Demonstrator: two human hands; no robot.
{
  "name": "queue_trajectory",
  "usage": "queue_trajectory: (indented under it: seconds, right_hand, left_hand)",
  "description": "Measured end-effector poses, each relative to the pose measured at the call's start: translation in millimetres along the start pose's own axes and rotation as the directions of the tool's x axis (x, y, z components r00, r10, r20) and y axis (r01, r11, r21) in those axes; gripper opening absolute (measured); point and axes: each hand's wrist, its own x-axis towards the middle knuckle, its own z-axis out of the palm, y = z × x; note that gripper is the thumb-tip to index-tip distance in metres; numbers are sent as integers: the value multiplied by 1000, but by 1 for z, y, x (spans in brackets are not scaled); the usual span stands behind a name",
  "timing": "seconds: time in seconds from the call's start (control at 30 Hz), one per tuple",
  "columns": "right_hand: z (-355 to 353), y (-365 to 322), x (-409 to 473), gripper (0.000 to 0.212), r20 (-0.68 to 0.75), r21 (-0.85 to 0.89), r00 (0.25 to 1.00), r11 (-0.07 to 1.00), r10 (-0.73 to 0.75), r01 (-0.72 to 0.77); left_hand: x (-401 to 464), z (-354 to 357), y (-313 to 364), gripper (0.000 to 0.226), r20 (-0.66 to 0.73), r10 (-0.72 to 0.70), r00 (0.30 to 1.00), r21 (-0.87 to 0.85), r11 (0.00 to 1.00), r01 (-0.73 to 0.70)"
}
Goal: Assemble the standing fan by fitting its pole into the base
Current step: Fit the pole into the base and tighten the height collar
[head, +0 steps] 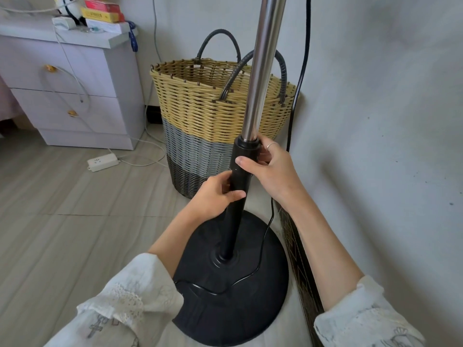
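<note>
A round black fan base (260, 304) lies on the floor close to the wall. The fan pole stands upright in its centre socket: a black lower tube (234, 221) and a shiny steel upper tube (260, 71) that runs out of the top of the view. My left hand (215, 196) grips the black tube about halfway up. My right hand (268, 169) is wrapped around the black collar where the steel tube enters. A thin black power cord (260, 249) trails across the base.
A woven basket (213, 116) with black handles stands just behind the pole. A pale drawer cabinet (70, 81) is at the left, with a white power strip (102, 162) and cables on the tiled floor. The grey wall (388, 121) runs along the right.
</note>
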Motion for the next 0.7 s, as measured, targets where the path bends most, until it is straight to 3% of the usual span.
queue_trajectory:
  seconds: [0.17,0.33,0.43,0.53,0.6,0.7]
  right_hand:
    - [16,-2,-6,44,-285,-70,958,997,-31,11]
    - [3,1,-7,35,-144,276,988,961,55,-13]
    - [-1,2,-5,53,-70,169,997,986,21,-9]
    - [3,2,-4,51,-105,60,994,997,-33,39]
    - [5,1,-5,45,-117,94,993,995,-17,28]
    - [2,1,-6,40,-66,286,997,958,51,-30]
  left_hand:
    - [2,1,-1,34,11,-1,1000,35,999,0]
    - [3,1,-2,32,17,-9,1000,-20,1000,9]
    - [3,0,-3,30,21,-15,1000,-34,999,15]
    - [3,0,-3,25,25,-3,1000,-46,999,5]
    - [3,-1,-3,25,31,-3,1000,-53,999,4]
    - [2,-1,-2,25,40,2,999,-71,997,1]
